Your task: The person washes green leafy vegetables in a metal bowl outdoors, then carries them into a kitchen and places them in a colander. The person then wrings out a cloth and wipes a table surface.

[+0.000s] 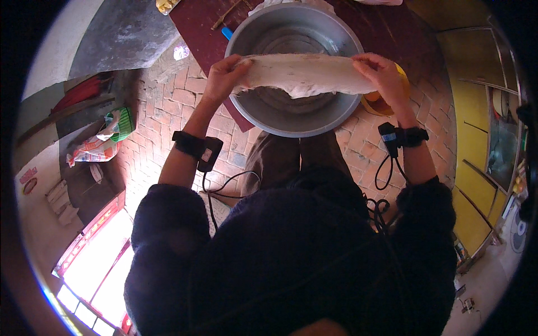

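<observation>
A long, pale, floury-looking strip (pixel 302 73) with a ragged lower edge is stretched level over a grey metal basin (pixel 294 130); whether it is cloth or something else I cannot tell. My left hand (pixel 227 75) pinches its left end between thumb and fingers. At the other end my right hand (pixel 380 75) grips it near the top corner. The basin stands on the edge of a dark red table (pixel 197 25), above my knees. Inside it, the visible bottom shows ring marks; the strip hides the middle.
A yellow-rimmed bowl (pixel 404 80) is behind my right hand. A blue handle (pixel 227 33) touches the basin's left side. Black cables (pixel 378 208) hang from both wristbands. Yellow cabinets (pixel 470 126) stand at the right, a green basket (pixel 124 124) at the left.
</observation>
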Motion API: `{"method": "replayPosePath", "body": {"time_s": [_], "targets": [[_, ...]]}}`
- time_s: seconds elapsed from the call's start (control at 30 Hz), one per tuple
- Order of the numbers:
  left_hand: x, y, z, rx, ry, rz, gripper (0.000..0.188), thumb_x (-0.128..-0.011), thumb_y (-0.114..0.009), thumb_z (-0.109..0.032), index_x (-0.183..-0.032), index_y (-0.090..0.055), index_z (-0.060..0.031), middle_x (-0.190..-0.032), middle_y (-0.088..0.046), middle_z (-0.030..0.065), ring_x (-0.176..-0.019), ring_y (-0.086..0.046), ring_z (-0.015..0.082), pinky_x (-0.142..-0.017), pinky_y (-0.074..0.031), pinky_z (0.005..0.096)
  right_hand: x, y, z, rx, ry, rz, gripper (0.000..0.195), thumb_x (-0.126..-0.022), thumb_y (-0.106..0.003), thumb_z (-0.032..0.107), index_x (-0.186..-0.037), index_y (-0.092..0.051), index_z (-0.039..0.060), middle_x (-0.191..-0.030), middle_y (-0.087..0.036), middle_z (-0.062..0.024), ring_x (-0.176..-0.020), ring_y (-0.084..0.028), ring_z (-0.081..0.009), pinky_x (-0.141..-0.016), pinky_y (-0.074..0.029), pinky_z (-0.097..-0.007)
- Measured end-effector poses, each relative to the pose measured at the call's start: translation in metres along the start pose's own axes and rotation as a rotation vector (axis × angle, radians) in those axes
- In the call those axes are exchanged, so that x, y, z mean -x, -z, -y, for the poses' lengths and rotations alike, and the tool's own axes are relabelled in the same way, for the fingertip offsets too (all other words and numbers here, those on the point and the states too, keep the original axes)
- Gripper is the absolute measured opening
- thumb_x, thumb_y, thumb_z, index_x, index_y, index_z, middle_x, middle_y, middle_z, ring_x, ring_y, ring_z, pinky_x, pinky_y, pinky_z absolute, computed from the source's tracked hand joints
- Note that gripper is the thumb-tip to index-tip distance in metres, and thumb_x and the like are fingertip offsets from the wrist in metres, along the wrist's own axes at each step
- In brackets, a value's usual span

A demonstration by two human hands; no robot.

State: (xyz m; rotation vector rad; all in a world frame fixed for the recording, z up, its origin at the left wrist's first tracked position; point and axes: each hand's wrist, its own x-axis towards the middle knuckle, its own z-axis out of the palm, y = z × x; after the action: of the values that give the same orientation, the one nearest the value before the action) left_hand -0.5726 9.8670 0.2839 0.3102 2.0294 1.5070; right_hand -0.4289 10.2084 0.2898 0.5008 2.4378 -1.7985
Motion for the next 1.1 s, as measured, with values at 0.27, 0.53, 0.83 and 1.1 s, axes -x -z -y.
{"method": "replayPosePath", "body": {"time_s": [0.27,0.53,0.83,1.1], "targets": [[-0.016,-0.008,0.005,-0.932,-0.081,-0.208,0.044,-0.076,-0.070,-0.029,-0.114,-0.060,-0.0100,-0.103,-0.064,0.0140,-0.094,-0.060,0.0343,-0.082,-0.048,0.0420,-0.041,-0.034,-0.050,0.634,0.449,-0.100,0.054,-0.067,-0.073,0.010,-0.117,-0.055,0.0085,-0.129,-0.048,-0.0170,-0.107,-0.052,-0.0344,-0.092,-0.044,-0.0417],[-0.026,-0.065,0.071,-1.035,-0.281,0.322,0.070,-0.070,-0.071,-0.022,-0.134,-0.042,-0.0188,-0.132,-0.043,0.0157,-0.119,-0.043,0.0379,-0.098,-0.035,0.0498,-0.036,-0.114,-0.096,0.829,0.110,0.312,0.078,-0.070,-0.075,0.033,-0.139,-0.040,0.0253,-0.151,-0.006,-0.0198,-0.128,-0.018,-0.0583,-0.094,-0.034,-0.0686],[-0.017,-0.088,0.116,-1.106,0.046,0.554,0.088,-0.065,-0.076,-0.025,-0.141,-0.031,-0.0221,-0.136,-0.035,0.0184,-0.122,-0.037,0.0440,-0.097,-0.038,0.0544,-0.019,-0.166,-0.149,0.718,0.320,0.229,0.023,-0.068,-0.069,0.013,-0.090,-0.068,0.0078,-0.103,-0.060,-0.0183,-0.099,-0.055,-0.0365,-0.077,-0.050,-0.0420],[-0.028,-0.085,0.130,-0.863,-0.223,0.262,0.071,-0.066,-0.077,-0.020,-0.130,-0.047,-0.0160,-0.126,-0.045,0.0171,-0.116,-0.046,0.0352,-0.096,-0.041,0.0439,-0.032,-0.130,-0.056,-0.149,-0.008,0.360,0.024,-0.067,-0.061,0.001,-0.089,-0.068,0.0027,-0.085,-0.067,-0.0089,-0.079,-0.063,-0.0173,-0.071,-0.049,-0.0261]]}}
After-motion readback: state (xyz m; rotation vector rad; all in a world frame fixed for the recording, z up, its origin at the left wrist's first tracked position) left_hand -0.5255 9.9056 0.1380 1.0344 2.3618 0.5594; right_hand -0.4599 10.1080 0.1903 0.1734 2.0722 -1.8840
